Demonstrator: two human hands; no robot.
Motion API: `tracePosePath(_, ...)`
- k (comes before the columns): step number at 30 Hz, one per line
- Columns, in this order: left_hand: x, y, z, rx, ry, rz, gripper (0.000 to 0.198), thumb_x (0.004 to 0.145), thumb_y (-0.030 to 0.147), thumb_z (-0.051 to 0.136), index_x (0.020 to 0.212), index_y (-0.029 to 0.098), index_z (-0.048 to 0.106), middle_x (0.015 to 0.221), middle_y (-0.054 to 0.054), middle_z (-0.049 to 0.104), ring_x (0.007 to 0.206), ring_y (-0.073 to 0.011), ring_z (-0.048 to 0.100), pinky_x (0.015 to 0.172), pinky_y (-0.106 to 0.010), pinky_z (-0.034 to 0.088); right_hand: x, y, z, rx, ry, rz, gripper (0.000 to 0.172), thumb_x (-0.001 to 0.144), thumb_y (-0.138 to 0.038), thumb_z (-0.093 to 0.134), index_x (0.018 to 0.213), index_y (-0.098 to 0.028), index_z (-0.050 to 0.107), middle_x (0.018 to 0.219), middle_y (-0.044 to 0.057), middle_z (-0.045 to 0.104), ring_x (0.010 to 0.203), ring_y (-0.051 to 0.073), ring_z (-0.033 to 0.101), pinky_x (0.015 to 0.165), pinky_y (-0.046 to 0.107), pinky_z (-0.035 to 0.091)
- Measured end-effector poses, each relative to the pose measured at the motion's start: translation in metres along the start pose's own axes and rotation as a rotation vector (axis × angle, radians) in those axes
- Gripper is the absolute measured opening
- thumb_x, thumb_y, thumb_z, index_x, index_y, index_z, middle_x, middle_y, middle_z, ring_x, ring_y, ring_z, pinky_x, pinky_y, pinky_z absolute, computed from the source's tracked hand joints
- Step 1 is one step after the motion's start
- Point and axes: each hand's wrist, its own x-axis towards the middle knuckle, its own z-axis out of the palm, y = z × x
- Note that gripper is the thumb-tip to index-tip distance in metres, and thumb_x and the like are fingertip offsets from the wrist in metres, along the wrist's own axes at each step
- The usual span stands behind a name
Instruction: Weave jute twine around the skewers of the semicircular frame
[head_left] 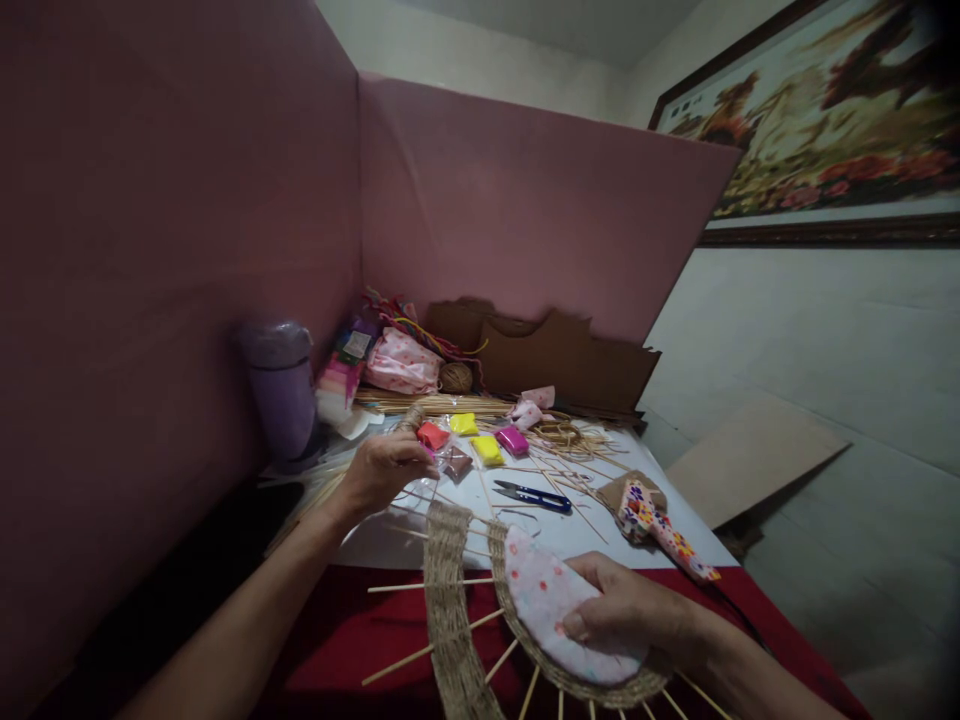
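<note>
My right hand (626,610) grips a woven piece, thumb on top of its pink floral cloth centre (536,575). Twine edges that half-round centre, and thin wooden sticks (409,655) fan outward from it. A wider band of woven twine (446,600) crosses the sticks on the left side. Above the band's upper end, my left hand (390,468) is raised with fingers pinched on what looks like a thin strand of twine. Small packets of coloured clay, including a yellow one (487,450), lie just beyond it. Blue thread snips (534,496) rest between the hands, touched by neither.
A flower-patterned glue gun (664,530) lies at the right edge of the white-topped table. A purple bottle (281,390) stands at the left. Farther back are a twine ball (455,377), a pink cloth bundle (403,360), bundled sticks and torn cardboard (562,355).
</note>
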Motion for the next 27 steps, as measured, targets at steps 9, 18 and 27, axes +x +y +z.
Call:
tracePosePath(9, -0.004, 0.009, -0.002, -0.059, -0.082, 0.049, 0.016, 0.075, 0.026, 0.07, 0.063, 0.015, 0.069, 0.058, 0.0, 0.058, 0.057, -0.0101, 0.051, 0.055, -0.021, 0.039, -0.003, 0.004, -0.002, 0.069, 0.075, -0.127, 0.029, 0.054, -0.029, 0.074, 0.073, -0.01, 0.062, 0.053, -0.004, 0.051, 0.041, 0.003, 0.037, 0.039, 0.014, 0.027)
tracePosePath(18, -0.009, 0.008, -0.005, -0.256, -0.138, -0.205, 0.016, 0.077, 0.024, 0.062, 0.069, 0.011, 0.067, 0.061, 0.0, 0.055, 0.057, -0.0092, 0.046, 0.052, -0.02, 0.037, -0.004, 0.023, -0.019, 0.108, 0.045, -0.281, 0.038, 0.055, -0.036, 0.078, 0.078, -0.009, 0.064, 0.057, -0.002, 0.052, 0.045, 0.004, 0.04, 0.041, 0.014, 0.028)
tracePosePath(27, -0.007, 0.013, -0.004, -0.278, -0.062, -0.236, 0.016, 0.075, 0.025, 0.063, 0.066, 0.012, 0.064, 0.062, 0.0, 0.052, 0.059, -0.0096, 0.045, 0.055, -0.023, 0.035, -0.005, 0.031, -0.009, 0.109, 0.105, -0.285, 0.045, 0.048, -0.038, 0.082, 0.08, -0.009, 0.066, 0.056, -0.003, 0.051, 0.044, 0.003, 0.038, 0.042, 0.013, 0.029)
